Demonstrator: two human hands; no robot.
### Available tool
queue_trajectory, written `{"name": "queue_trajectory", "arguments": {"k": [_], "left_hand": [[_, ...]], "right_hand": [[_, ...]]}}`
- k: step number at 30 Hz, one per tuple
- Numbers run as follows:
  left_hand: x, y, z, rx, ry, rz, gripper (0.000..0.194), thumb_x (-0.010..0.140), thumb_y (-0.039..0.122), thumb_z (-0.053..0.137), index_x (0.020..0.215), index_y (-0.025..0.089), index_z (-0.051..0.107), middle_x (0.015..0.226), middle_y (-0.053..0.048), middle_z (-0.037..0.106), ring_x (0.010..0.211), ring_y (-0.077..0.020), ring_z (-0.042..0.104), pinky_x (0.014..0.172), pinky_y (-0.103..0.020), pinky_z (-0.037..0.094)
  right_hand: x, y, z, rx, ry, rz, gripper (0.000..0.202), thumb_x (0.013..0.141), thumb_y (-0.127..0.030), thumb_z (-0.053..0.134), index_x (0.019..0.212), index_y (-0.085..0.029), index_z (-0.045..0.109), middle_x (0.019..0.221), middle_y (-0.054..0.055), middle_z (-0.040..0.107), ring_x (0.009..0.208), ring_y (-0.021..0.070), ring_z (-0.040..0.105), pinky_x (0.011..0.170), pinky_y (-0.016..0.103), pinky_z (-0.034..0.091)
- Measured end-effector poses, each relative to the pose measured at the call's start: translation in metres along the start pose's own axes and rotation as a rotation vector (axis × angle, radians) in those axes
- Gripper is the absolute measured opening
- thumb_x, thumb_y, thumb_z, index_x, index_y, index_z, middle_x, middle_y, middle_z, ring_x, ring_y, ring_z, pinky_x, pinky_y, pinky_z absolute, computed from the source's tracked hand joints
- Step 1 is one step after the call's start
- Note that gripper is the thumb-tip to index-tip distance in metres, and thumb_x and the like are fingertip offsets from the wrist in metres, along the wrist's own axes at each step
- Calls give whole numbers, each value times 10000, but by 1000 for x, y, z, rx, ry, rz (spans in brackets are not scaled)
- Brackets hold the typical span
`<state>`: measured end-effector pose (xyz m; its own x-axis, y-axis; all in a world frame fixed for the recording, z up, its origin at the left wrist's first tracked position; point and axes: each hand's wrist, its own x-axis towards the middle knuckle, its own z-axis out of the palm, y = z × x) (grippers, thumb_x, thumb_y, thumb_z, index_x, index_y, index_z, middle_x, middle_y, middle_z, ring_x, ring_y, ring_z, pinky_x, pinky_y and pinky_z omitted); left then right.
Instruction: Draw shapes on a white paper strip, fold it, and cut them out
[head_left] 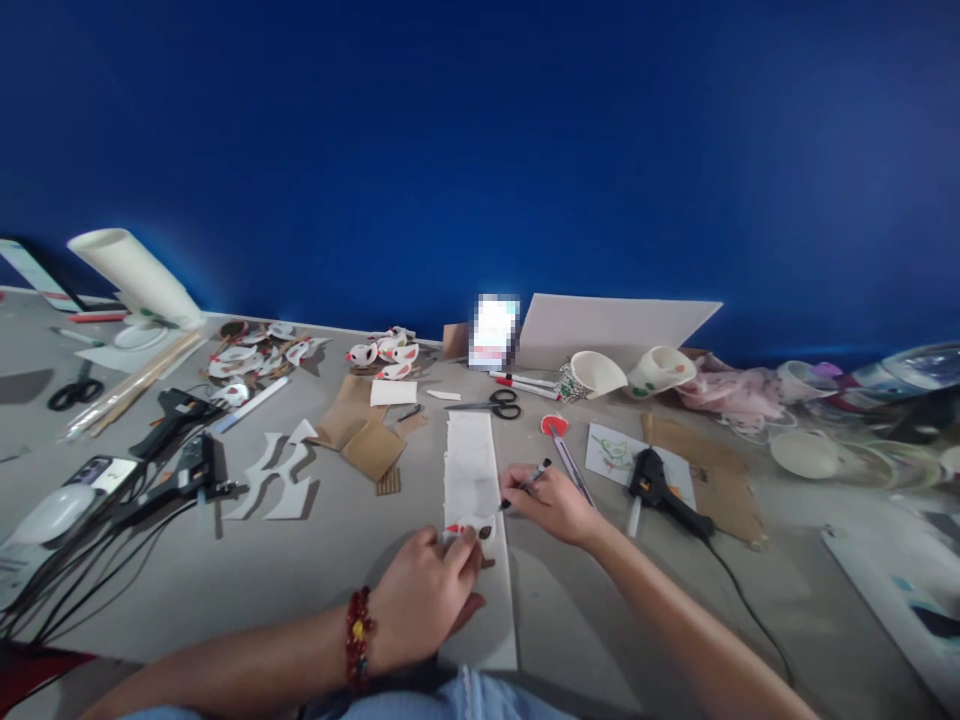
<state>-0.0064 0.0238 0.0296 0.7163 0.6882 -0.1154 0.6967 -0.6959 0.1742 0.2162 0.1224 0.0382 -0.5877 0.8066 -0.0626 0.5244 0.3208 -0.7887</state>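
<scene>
A long white paper strip (469, 450) lies on the table in front of me. My left hand (426, 590), with a red bead bracelet at the wrist, pinches and presses a small white paper cutout (486, 531) against it. The cutout has a red tip and a dark patterned spot; its middle is under my fingers. In my right hand (556, 506) is a black marker pen (538, 472), its tip low at the strip's right edge, close to the cutout. Whether the tip touches paper I cannot tell.
Black scissors (504, 404) lie beyond the strip. Glue guns (667, 490) with cords rest at the right and left. Cardboard pieces (373, 450), curved white cutouts (289, 485) and several paper birds (394, 350) are left. A lit phone (493, 332) stands against the blue wall.
</scene>
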Motion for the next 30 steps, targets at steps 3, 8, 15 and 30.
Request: {"name": "queue_trajectory", "arguments": {"k": [3, 8, 15, 30], "left_hand": [[3, -8, -12, -63, -13, 16, 351, 939, 213, 449, 1280, 147, 499, 1278, -124, 580, 876, -226, 642, 802, -394, 497], [17, -39, -36, -189, -52, 50, 550, 839, 94, 492, 1373, 190, 399, 1071, -69, 699, 873, -236, 655, 820, -367, 480], [38, -59, -55, -213, -81, 45, 430, 826, 103, 479, 1235, 223, 529, 843, -22, 743, 816, -235, 676, 743, -289, 464], [41, -64, -55, -291, -73, 47, 439, 837, 80, 439, 1232, 238, 546, 950, 24, 768, 817, -211, 701, 737, -278, 455]], "right_hand": [[-8, 0, -1, 122, 157, 38, 219, 914, -290, 476, 745, -191, 575, 626, -24, 518, 586, 126, 502, 579, 229, 392], [-29, -8, 10, 232, 230, 32, 207, 939, -308, 471, 838, -184, 603, 648, -17, 550, 590, 126, 517, 578, 229, 405], [-37, -25, 50, 9, 154, -110, 130, 938, -240, 475, 861, -205, 573, 742, 8, 603, 683, 143, 549, 647, 242, 402], [-31, -30, 71, -289, 193, -358, 91, 905, -164, 456, 861, -199, 528, 742, 44, 624, 675, 161, 545, 614, 245, 364]]}}
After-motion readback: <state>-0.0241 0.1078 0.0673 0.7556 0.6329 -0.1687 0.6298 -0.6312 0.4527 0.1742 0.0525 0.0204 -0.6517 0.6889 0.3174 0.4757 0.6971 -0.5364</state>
